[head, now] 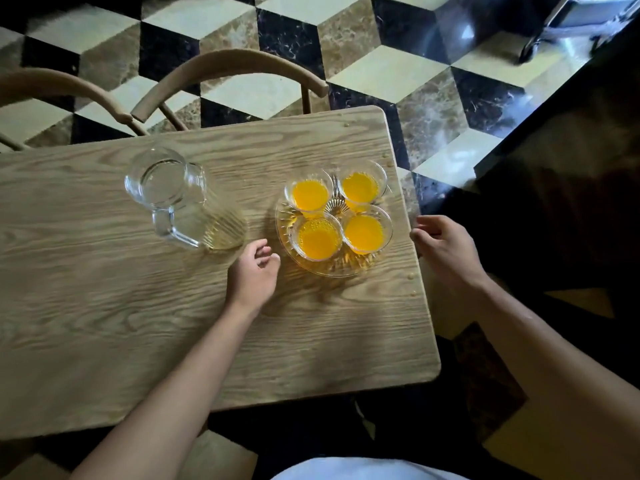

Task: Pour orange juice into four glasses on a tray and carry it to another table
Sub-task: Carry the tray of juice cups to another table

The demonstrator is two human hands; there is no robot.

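1. We saw a light wooden table (138,323) with rounded corners.
2. An empty clear glass pitcher (180,199) stood on it toward the left.
3. A cut-glass tray (349,268) sat near the right edge, well apart from the pitcher.
4. Small droplets (411,277) dotted the right edge.

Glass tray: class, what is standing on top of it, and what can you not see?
On the glass tray stand four glasses of orange juice, clustered two by two. Its ribbed centre shows between them. The tray surface directly beneath each glass is covered.
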